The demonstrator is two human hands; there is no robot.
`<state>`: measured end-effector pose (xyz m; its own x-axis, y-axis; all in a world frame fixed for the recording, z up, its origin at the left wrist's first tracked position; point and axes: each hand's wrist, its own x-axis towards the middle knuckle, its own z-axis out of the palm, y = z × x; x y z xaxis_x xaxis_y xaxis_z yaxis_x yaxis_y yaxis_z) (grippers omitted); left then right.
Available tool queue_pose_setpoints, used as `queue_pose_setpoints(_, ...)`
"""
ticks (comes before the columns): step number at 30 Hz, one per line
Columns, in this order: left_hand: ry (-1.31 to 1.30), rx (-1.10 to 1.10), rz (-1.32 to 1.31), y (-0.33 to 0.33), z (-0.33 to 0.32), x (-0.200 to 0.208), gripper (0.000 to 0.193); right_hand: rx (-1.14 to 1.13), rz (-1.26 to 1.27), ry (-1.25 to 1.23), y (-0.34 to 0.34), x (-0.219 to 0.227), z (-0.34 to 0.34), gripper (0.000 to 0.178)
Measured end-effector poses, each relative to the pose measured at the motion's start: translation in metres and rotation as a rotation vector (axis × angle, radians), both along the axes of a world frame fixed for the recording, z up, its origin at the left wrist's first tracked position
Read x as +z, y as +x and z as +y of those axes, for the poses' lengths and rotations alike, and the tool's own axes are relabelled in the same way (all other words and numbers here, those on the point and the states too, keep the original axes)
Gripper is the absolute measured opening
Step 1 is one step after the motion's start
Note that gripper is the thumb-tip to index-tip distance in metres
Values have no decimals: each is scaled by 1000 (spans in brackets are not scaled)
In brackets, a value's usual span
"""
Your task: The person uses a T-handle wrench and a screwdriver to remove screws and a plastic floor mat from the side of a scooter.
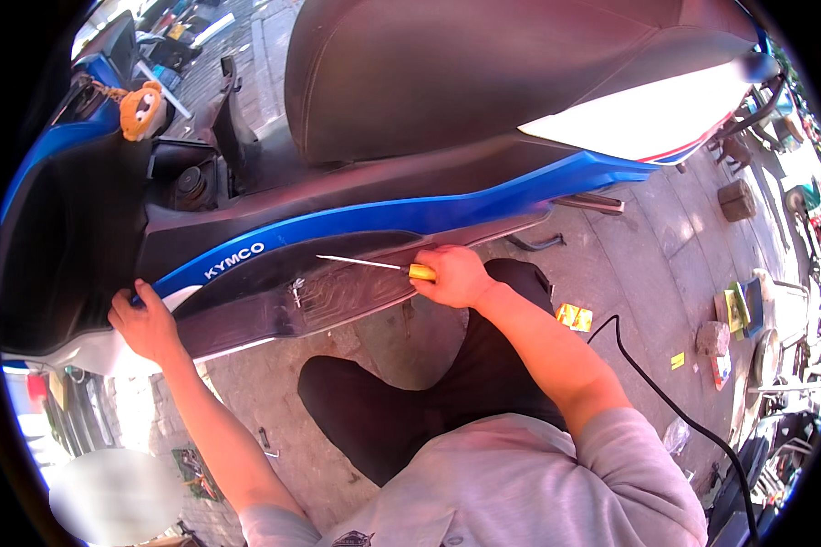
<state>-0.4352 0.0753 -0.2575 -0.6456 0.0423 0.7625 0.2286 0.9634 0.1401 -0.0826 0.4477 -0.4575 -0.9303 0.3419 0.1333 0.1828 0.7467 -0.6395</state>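
Observation:
A scooter with blue and white side trim stands across in front of me. My right hand (454,276) is closed around the yellow handle of a screwdriver (360,262), whose long thin shaft points left above the dark footboard (356,296). A small cluster of silver screws (296,292) lies on that footboard, left of the screwdriver's tip. At the front end of the blue trim panel (337,217), my left hand (144,321) has its fingers curled against the edge, where the blue meets a white part. Its fingertips are partly hidden.
The dark seat (483,73) rises beyond the footboard. An orange plush toy (142,111) hangs at the front left. On the paving at right are a yellow packet (574,317), a black cable (666,397) and a brick-like block (711,338). Tools lie at lower left.

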Motion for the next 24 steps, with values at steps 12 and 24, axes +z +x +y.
queue_pose_setpoints(12,41,-139,130,-2,4,4,27,-6,43,-28,-4,-1,-10,27)
queue_pose_setpoints(24,380,-228,4,14,-36,-58,31,375,218,-138,-89,172,-90,41)
